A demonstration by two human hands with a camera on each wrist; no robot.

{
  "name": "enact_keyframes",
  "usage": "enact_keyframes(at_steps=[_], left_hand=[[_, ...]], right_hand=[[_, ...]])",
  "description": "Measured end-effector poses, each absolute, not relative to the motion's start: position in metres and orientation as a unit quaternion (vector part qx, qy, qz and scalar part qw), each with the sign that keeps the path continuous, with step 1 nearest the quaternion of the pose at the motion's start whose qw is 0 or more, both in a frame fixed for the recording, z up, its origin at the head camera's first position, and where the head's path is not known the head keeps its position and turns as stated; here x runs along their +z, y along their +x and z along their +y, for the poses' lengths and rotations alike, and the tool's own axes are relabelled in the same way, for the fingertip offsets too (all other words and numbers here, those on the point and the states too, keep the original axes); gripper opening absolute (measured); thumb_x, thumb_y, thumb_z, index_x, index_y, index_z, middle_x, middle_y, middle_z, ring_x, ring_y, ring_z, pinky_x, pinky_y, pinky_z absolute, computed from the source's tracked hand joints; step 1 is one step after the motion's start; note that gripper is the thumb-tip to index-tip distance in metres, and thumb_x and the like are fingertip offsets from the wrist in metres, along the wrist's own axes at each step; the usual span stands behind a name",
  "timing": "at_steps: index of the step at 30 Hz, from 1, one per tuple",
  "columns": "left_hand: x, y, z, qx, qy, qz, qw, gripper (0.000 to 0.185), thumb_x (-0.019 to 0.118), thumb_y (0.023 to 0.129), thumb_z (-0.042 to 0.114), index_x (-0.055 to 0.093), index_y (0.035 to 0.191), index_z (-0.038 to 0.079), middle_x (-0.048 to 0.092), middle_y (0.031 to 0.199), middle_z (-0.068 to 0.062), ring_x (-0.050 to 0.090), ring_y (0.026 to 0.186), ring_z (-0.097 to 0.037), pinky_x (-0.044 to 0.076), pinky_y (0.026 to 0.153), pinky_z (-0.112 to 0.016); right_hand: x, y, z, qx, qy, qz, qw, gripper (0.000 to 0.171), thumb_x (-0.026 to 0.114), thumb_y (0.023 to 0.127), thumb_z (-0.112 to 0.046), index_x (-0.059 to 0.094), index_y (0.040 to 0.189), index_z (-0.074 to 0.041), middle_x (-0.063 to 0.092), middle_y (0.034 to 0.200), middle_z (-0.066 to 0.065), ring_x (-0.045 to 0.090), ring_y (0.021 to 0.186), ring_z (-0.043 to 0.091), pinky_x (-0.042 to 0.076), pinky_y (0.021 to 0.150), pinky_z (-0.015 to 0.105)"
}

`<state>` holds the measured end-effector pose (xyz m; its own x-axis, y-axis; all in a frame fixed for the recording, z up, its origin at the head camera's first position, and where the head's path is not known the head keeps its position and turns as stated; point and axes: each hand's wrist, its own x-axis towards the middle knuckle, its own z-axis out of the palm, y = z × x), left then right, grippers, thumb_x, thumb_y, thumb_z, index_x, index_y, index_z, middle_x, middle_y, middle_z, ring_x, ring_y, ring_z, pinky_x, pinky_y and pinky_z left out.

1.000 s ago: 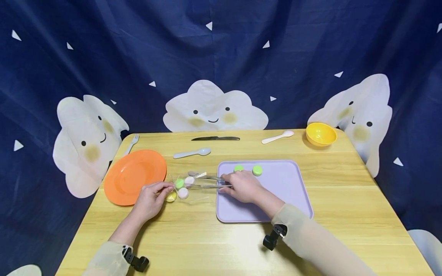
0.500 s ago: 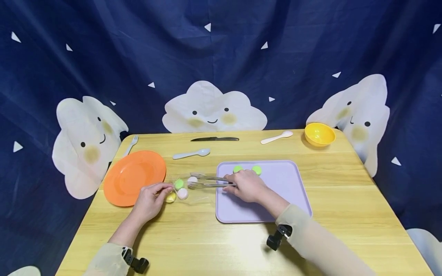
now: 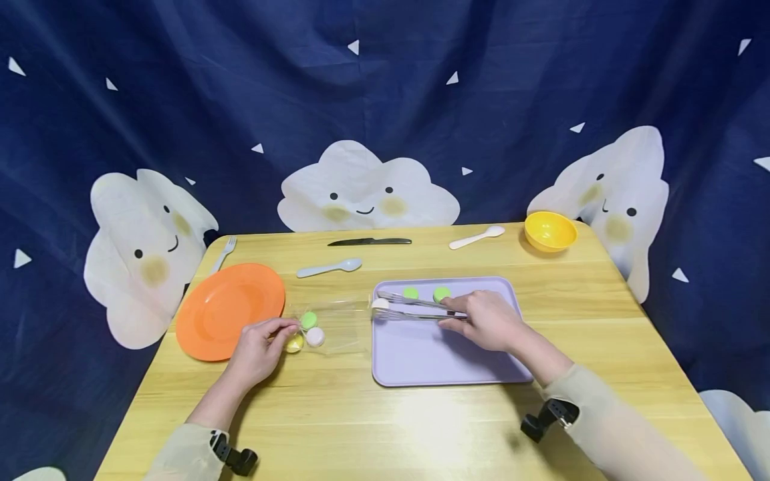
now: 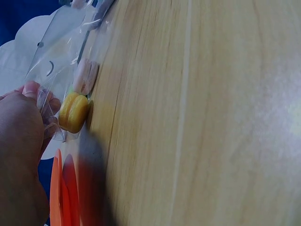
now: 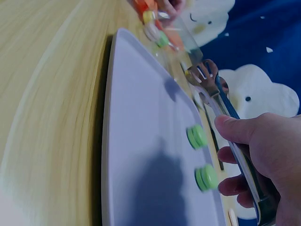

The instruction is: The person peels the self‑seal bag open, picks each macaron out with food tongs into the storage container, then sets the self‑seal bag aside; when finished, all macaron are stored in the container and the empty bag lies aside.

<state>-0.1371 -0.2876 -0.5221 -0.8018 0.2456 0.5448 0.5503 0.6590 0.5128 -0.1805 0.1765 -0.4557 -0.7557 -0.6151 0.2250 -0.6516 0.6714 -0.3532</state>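
Note:
My left hand (image 3: 265, 351) pinches the end of a clear plastic bag (image 3: 343, 324). Inside it show a green macaron (image 3: 309, 320), a pale pink macaron (image 3: 315, 336) and a yellow macaron (image 4: 74, 113). With my right hand (image 3: 490, 322) I grip metal tongs (image 5: 221, 102), whose tips are a slotted fork head and a spoon-like head. Between those tips, over the left rim of the lilac tray (image 3: 421, 361), sits a whitish macaron (image 3: 380, 304). Two green macarons, one left (image 3: 411, 292) and one right (image 3: 442, 294), lie near the tray's far edge.
An orange plate (image 3: 231, 310) lies beside my left hand. Along the back are a fork (image 3: 224, 255), a grey spoon (image 3: 331, 268), a black knife (image 3: 369, 242), a pale pink spoon (image 3: 478, 237) and a yellow bowl (image 3: 550, 232).
My right hand has moved right, drawing the tongs out of the bag with a whitish macaron between the tips. My left hand stays at the bag's end.

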Motion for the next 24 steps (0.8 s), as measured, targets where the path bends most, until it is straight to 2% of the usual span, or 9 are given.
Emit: enact_keyframes(at_steps=[4, 7, 11, 14, 16, 18, 19, 21, 24], left_hand=[[-0.522, -0.137, -0.288, -0.343, -0.223, -0.886, 0.217, 0.018, 0.081, 0.089, -0.008, 0.08, 0.1, 0.005, 0.08, 0.098, -0.003, 0.077, 0.088, -0.021, 0.057, 0.082, -0.014], [-0.522, -0.136, -0.289, -0.339, -0.222, -0.888, 0.217, 0.018, 0.081, 0.088, -0.008, 0.081, 0.1, 0.005, 0.08, 0.097, -0.003, 0.077, 0.087, -0.022, 0.057, 0.081, -0.013], [-0.523, -0.135, -0.29, -0.335, -0.218, -0.89, 0.218, 0.019, 0.082, 0.088, -0.008, 0.081, 0.101, 0.007, 0.08, 0.097, -0.004, 0.077, 0.087, -0.023, 0.056, 0.081, -0.013], [-0.524, -0.134, -0.29, -0.335, -0.214, -0.891, 0.22, 0.019, 0.082, 0.088, -0.008, 0.081, 0.101, 0.007, 0.08, 0.098, -0.003, 0.077, 0.088, -0.023, 0.056, 0.082, -0.013], [-0.525, -0.134, -0.29, -0.334, -0.214, -0.891, 0.22, 0.019, 0.083, 0.088, -0.007, 0.081, 0.1, 0.007, 0.08, 0.098, -0.002, 0.077, 0.089, -0.022, 0.056, 0.082, -0.014], [-0.525, -0.134, -0.289, -0.335, -0.214, -0.891, 0.22, 0.019, 0.083, 0.087, -0.008, 0.081, 0.1, 0.007, 0.08, 0.097, -0.002, 0.077, 0.089, -0.022, 0.057, 0.081, -0.014], [-0.525, -0.134, -0.289, -0.335, -0.215, -0.891, 0.22, 0.019, 0.083, 0.087, -0.008, 0.081, 0.1, 0.007, 0.08, 0.098, -0.002, 0.077, 0.089, -0.022, 0.057, 0.081, -0.014], [-0.525, -0.135, -0.289, -0.335, -0.216, -0.89, 0.219, 0.019, 0.083, 0.088, -0.007, 0.081, 0.1, 0.007, 0.08, 0.098, -0.002, 0.077, 0.09, -0.022, 0.057, 0.082, -0.014], [-0.525, -0.136, -0.288, -0.336, -0.216, -0.891, 0.218, 0.019, 0.082, 0.088, -0.007, 0.081, 0.1, 0.008, 0.08, 0.098, -0.002, 0.077, 0.09, -0.022, 0.056, 0.082, -0.013]], right_hand=[[-0.455, -0.178, 0.2, 0.233, 0.342, -0.909, 0.048, 0.032, 0.082, 0.095, -0.029, 0.08, 0.121, -0.01, 0.08, 0.105, 0.004, 0.076, 0.087, 0.02, 0.06, 0.072, 0.047], [-0.455, -0.177, 0.217, 0.24, 0.336, -0.91, 0.049, 0.023, 0.083, 0.095, -0.025, 0.08, 0.115, -0.015, 0.077, 0.095, -0.005, 0.071, 0.079, 0.012, 0.058, 0.066, 0.042], [-0.453, -0.177, 0.241, 0.232, 0.326, -0.914, 0.068, 0.013, 0.084, 0.093, -0.023, 0.077, 0.104, -0.021, 0.062, 0.074, -0.016, 0.055, 0.063, 0.005, 0.048, 0.056, 0.034], [-0.45, -0.174, 0.26, 0.224, 0.304, -0.923, 0.078, 0.02, 0.085, 0.092, -0.024, 0.081, 0.11, -0.015, 0.072, 0.079, -0.006, 0.066, 0.068, 0.013, 0.055, 0.06, 0.04], [-0.449, -0.172, 0.272, 0.218, 0.281, -0.932, 0.076, 0.031, 0.085, 0.093, -0.025, 0.081, 0.118, -0.008, 0.079, 0.094, 0.005, 0.075, 0.081, 0.023, 0.06, 0.068, 0.049], [-0.45, -0.169, 0.283, 0.217, 0.256, -0.939, 0.07, 0.041, 0.085, 0.093, -0.026, 0.077, 0.126, -0.002, 0.078, 0.112, 0.015, 0.077, 0.095, 0.033, 0.06, 0.075, 0.057], [-0.451, -0.168, 0.289, 0.216, 0.246, -0.942, 0.067, 0.043, 0.085, 0.093, -0.027, 0.077, 0.127, -0.001, 0.077, 0.114, 0.016, 0.077, 0.095, 0.033, 0.06, 0.075, 0.057], [-0.453, -0.165, 0.298, 0.211, 0.233, -0.947, 0.068, 0.044, 0.085, 0.092, -0.028, 0.076, 0.127, -0.001, 0.079, 0.109, 0.015, 0.075, 0.084, 0.028, 0.059, 0.07, 0.054], [-0.457, -0.162, 0.309, 0.203, 0.225, -0.95, 0.075, 0.043, 0.086, 0.091, -0.029, 0.078, 0.124, -0.002, 0.08, 0.101, 0.011, 0.066, 0.071, 0.016, 0.054, 0.062, 0.047]])
